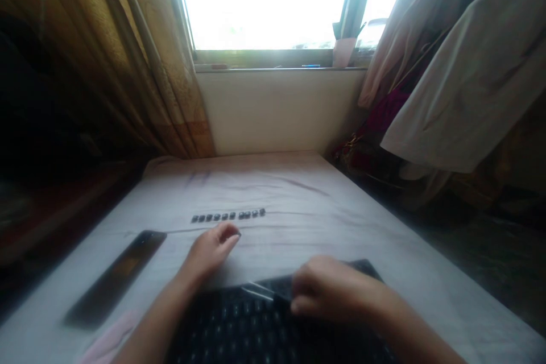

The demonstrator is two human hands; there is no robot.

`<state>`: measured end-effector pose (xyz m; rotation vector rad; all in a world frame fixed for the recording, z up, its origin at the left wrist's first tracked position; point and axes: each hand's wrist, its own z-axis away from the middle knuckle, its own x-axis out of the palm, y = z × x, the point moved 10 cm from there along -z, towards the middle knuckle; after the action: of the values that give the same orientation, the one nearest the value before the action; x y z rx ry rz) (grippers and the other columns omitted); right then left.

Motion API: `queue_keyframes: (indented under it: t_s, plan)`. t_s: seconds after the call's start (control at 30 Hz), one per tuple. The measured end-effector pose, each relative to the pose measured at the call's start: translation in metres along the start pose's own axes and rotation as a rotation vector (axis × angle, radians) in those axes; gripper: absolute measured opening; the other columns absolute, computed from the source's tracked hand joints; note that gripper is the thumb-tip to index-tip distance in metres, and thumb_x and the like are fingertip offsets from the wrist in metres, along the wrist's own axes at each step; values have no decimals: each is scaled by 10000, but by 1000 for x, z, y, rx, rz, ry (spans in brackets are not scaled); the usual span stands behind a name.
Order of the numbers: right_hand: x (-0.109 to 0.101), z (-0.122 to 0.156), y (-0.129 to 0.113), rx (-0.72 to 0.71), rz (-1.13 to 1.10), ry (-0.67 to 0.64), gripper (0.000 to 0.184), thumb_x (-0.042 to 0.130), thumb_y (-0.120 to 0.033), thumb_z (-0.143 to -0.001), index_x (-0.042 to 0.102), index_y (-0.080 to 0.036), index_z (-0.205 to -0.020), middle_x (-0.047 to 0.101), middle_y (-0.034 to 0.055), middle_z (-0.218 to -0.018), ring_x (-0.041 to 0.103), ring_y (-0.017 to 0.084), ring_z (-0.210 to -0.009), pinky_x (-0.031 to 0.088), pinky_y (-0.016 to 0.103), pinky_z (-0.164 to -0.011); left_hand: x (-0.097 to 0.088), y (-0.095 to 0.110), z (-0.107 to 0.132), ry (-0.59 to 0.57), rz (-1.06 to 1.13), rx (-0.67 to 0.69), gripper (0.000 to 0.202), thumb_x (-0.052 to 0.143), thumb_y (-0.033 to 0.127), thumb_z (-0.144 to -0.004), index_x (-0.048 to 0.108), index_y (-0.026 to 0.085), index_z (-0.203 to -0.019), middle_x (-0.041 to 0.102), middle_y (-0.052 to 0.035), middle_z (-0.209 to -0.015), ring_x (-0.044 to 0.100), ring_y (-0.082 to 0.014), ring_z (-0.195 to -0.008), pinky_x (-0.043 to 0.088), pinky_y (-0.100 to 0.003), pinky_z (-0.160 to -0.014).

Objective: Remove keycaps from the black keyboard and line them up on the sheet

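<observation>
A black keyboard (pixel 264 324) lies on the white sheet in front of me. My right hand (pixel 333 290) rests on its top edge, fingers curled around a thin clear or metal tool (pixel 260 291) that points left over the keys. My left hand (pixel 211 250) reaches forward onto the sheet, fingertips pinched together, just short of a row of several small dark keycaps (pixel 228 215) lined up on the cloth. What the left fingers pinch, if anything, is too small to see.
A long dark flat strip (pixel 115 276) lies on the sheet (pixel 341 210) at the left. A curtain (pixel 162 68) hangs at the back left, clothes (pixel 460 68) hang at the right. A window (pixel 264 0) with a sill is straight ahead.
</observation>
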<state>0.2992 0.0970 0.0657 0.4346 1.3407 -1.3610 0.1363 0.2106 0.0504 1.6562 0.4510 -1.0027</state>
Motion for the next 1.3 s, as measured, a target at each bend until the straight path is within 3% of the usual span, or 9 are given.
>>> queue_keyframes:
  t_s: [0.1,0.23,0.33,0.7,0.8,0.87,0.97,1.13,1.3]
  plan:
    - [-18,-3,-4,-62,13,212,137,591,-251,-811,719,-207,-799,693,13,-715,588,129,-619,406,218,-581,3,15,12,-53,199,36,263,510,411,-840,637,204,-938,707,-25,-893,647,-202,-854,484,-317,-794]
    - [-41,-4,-17,-181,-18,586,325,536,-165,-850,626,-224,-1156,703,55,-981,648,148,-799,486,245,-726,19,38,25,-178,355,77,230,556,374,-826,659,206,-943,711,-19,-911,641,-198,-869,474,-296,-798]
    - [-35,-13,-30,-264,10,612,339,535,-183,-878,610,-251,-1201,701,57,-998,666,157,-835,505,245,-748,28,44,29,-211,383,89,234,552,359,-833,643,214,-992,710,-18,-907,643,-198,-863,467,-287,-781]
    - [-36,-28,-29,-271,42,582,134,602,-209,-845,727,-218,-891,726,35,-852,668,140,-707,492,219,-669,30,38,30,-238,347,19,358,566,391,-796,588,205,-1102,683,-6,-797,614,-175,-726,441,-262,-662]
    - [-53,-48,7,-106,-76,591,124,654,-223,-800,750,-224,-879,735,22,-829,653,135,-679,487,219,-669,10,17,22,-189,241,-5,385,566,469,-779,629,217,-1064,684,-11,-816,608,-191,-749,433,-276,-679]
    - [-63,-65,48,136,-140,603,152,663,-243,-793,759,-229,-910,744,27,-862,659,146,-713,486,225,-699,-7,-10,15,-126,206,-71,371,557,508,-758,653,214,-962,674,-14,-805,598,-200,-756,420,-281,-670]
    - [-71,-93,81,251,-157,603,180,630,-259,-819,761,-230,-938,757,33,-884,680,161,-754,489,229,-704,-11,-58,8,-168,343,-237,410,578,579,-676,619,192,-805,630,-10,-749,570,-179,-678,408,-261,-597]
    - [-60,-124,104,325,-139,549,179,659,-278,-789,768,-239,-927,764,25,-864,691,167,-779,473,216,-696,3,-103,5,-206,409,-344,503,569,666,-576,525,189,-730,518,31,-607,420,-105,-462,301,-231,-445]
    - [-50,-130,107,341,-102,509,216,641,-293,-809,753,-240,-986,757,30,-948,685,175,-873,465,224,-731,7,-107,5,-203,454,-355,483,594,641,-582,524,191,-739,499,49,-603,407,-91,-463,294,-222,-448]
